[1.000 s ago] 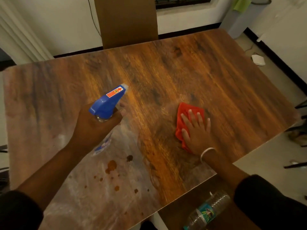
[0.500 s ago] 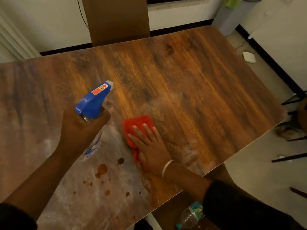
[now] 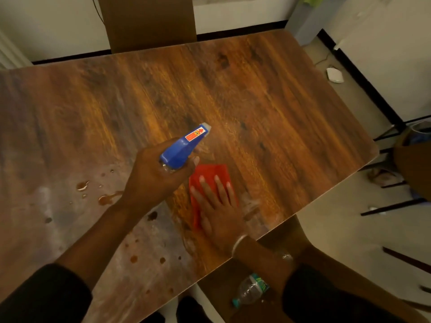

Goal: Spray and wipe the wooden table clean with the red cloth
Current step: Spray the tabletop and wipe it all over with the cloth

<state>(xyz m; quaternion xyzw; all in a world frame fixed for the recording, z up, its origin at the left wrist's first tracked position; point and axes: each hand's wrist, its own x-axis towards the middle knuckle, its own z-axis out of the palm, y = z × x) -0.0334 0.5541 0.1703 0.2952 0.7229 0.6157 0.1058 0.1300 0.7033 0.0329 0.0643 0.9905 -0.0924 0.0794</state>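
The red cloth is pressed flat on the wooden table near its right edge by the right hand, fingers straight and spread. Just left of it, a blue spray bottle is gripped above the tabletop by the left hand, fingers curled round its neck. Brown spills are seen under the left forearm. A plastic water bottle lies below the table edge.
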